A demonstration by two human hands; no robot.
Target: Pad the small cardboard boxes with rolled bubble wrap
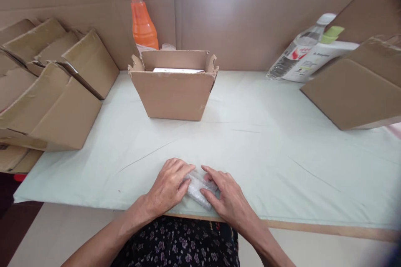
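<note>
We press our left hand (169, 185) and right hand (226, 196) around the bubble-wrapped bundle (198, 190); it looks light and squashy, best gripped at its ends.

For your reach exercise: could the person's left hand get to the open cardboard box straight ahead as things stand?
Probably yes: the left hand rests on the bubble-wrapped bundle, and only bare cloth lies between it and the open box.
</note>
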